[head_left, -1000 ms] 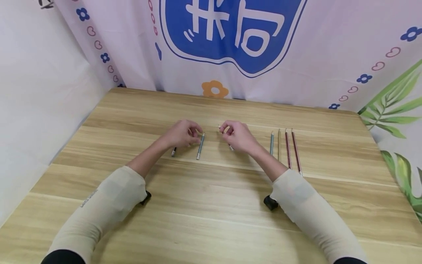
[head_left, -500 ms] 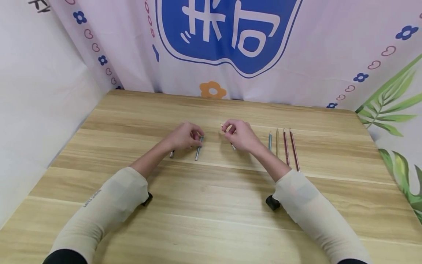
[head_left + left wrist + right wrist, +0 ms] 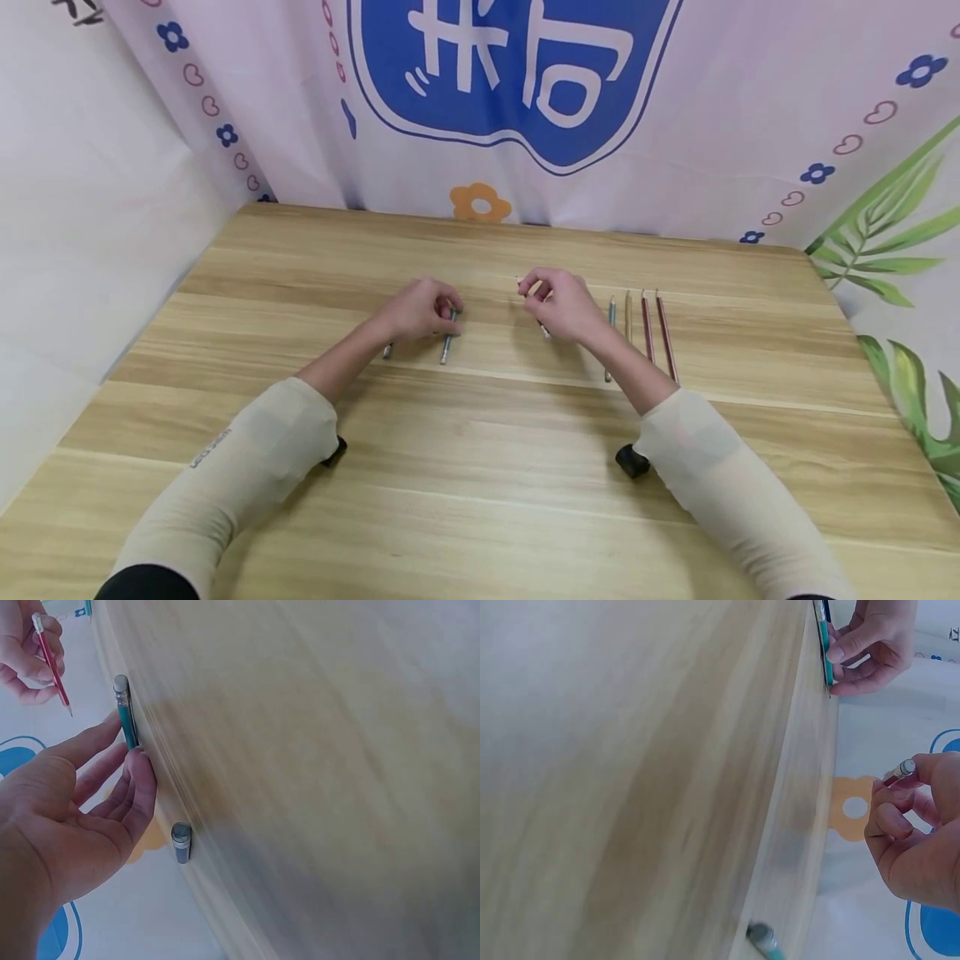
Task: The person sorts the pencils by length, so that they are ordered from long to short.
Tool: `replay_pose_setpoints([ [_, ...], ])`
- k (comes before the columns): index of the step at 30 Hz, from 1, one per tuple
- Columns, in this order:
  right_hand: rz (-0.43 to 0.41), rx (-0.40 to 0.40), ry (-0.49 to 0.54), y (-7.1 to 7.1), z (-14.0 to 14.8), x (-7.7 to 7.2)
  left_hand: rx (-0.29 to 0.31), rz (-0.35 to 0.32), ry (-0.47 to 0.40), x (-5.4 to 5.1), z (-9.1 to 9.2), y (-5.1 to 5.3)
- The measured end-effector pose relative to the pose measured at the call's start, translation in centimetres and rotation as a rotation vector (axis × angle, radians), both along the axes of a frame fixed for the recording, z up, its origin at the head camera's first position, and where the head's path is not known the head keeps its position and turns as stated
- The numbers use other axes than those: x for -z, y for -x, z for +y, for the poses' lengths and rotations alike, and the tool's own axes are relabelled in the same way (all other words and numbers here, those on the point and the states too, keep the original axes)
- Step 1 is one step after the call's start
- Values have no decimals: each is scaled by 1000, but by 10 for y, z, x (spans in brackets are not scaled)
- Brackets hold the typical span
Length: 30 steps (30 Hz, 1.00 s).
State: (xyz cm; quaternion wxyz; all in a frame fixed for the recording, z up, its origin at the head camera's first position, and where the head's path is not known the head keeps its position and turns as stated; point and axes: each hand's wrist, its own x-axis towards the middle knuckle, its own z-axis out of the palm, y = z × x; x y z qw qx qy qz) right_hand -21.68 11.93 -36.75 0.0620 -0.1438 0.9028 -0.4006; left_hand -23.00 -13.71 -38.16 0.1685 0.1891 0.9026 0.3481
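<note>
My left hand [image 3: 420, 310] pinches a teal pencil [image 3: 447, 347] that lies on the table; its eraser end points toward me, and in the left wrist view thumb and fingers are on its shaft [image 3: 126, 724]. Under that hand a dark pencil [image 3: 181, 844] lies mostly hidden, only its eraser end showing. Off to the right, my right hand [image 3: 562, 307] holds a red pencil [image 3: 52, 664] between thumb and fingers. This pencil is raised off the table and tilted, its white eraser [image 3: 907, 766] showing in the right wrist view.
Right of my right hand lies a spaced row: another teal pencil [image 3: 611, 321], a gold pencil [image 3: 628, 315] and two dark red pencils [image 3: 667, 342]. My right forearm partly covers the row. A printed cloth [image 3: 645, 192] hangs behind the wooden table [image 3: 480, 467].
The left fingers have closed on the teal pencil, which stays about where it was. My right hand has moved right, toward the row, carrying the red pencil.
</note>
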Motion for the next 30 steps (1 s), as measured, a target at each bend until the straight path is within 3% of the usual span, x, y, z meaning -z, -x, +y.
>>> replay_pose_setpoints([
  [10, 9, 31, -7, 0, 17, 3, 15, 35, 41, 5, 2, 3],
  [19, 14, 37, -20, 0, 28, 4, 14, 5, 16, 3, 1, 3],
  [30, 1, 60, -29, 1, 37, 6, 9, -7, 47, -1, 5, 3],
])
